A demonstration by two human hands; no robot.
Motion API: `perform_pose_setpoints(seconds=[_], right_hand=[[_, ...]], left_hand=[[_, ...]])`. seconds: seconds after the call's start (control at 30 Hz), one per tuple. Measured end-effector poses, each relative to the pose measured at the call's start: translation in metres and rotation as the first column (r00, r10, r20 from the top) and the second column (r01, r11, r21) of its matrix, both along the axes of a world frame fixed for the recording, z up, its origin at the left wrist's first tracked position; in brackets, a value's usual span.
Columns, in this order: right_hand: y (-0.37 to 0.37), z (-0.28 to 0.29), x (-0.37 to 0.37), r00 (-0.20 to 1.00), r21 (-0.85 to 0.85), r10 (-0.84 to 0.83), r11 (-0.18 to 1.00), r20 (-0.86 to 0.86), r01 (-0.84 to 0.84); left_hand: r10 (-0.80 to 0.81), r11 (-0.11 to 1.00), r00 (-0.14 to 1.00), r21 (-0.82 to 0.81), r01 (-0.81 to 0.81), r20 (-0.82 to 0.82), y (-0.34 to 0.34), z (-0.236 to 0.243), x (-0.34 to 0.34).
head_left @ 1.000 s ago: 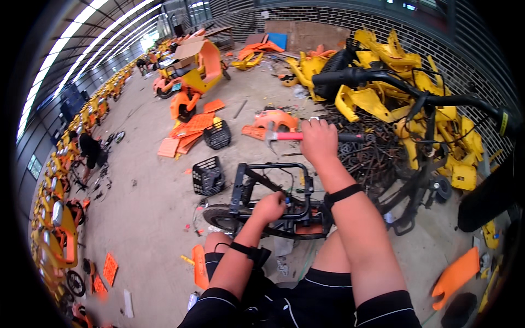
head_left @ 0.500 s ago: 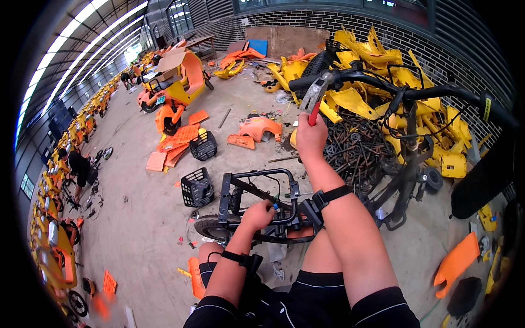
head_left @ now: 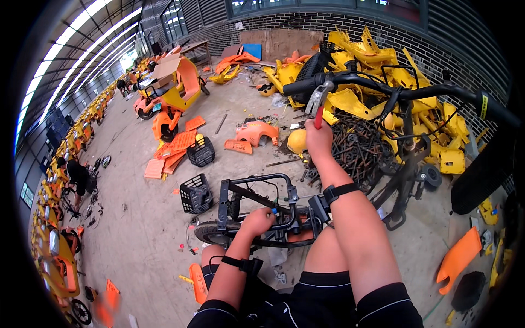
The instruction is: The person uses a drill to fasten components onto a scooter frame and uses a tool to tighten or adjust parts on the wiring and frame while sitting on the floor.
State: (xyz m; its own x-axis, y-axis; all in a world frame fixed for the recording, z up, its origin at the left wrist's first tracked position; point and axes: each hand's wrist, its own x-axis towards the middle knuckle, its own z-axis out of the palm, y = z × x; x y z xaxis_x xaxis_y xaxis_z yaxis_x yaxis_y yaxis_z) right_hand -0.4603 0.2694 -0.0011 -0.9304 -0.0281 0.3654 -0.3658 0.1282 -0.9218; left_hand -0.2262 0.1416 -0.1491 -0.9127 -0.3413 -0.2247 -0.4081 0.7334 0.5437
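In my right hand (head_left: 319, 141), closed round its red handle, a hammer (head_left: 317, 101) is raised with its metal head up, in front of the black handlebar (head_left: 372, 83). My left hand (head_left: 258, 221) is closed low over a black scooter frame (head_left: 257, 179) between my knees. A small blue tip (head_left: 274, 211) shows at its fingers; the rest of what they hold is hidden. The frame lies with its wheel (head_left: 210, 234) at the left and the handlebar rising at the right.
Behind the handlebar, yellow plastic panels (head_left: 350, 101) are heaped against a brick wall, beside a pile of dark metal rods (head_left: 355, 147). Black baskets (head_left: 196, 193) and orange panels (head_left: 178, 143) lie on the floor. A person (head_left: 77, 177) bends near rows of scooters at the left.
My right hand and the hammer have moved slightly right, and the hammer head sits a little lower. My left hand keeps its place at the frame. The view has shifted slightly.
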Motion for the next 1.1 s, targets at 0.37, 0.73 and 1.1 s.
perform_pose_setpoints(seconds=[0.37,0.73,1.1], right_hand=[[0.016,-0.016,0.010,0.954,0.452,0.092,0.891,-0.286,0.050],[0.003,-0.009,0.028,0.774,0.968,0.607,0.251,-0.182,0.031],[0.004,-0.026,0.021,0.782,0.964,0.614,0.258,-0.111,-0.066]], left_hand=[[0.001,1.000,1.000,0.000,-0.001,-0.020,-0.003,-0.010,0.003],[0.030,0.999,0.997,-0.016,-0.031,-0.068,0.000,-0.001,0.009],[0.043,0.999,0.997,-0.019,-0.044,-0.064,0.003,0.000,0.008]])
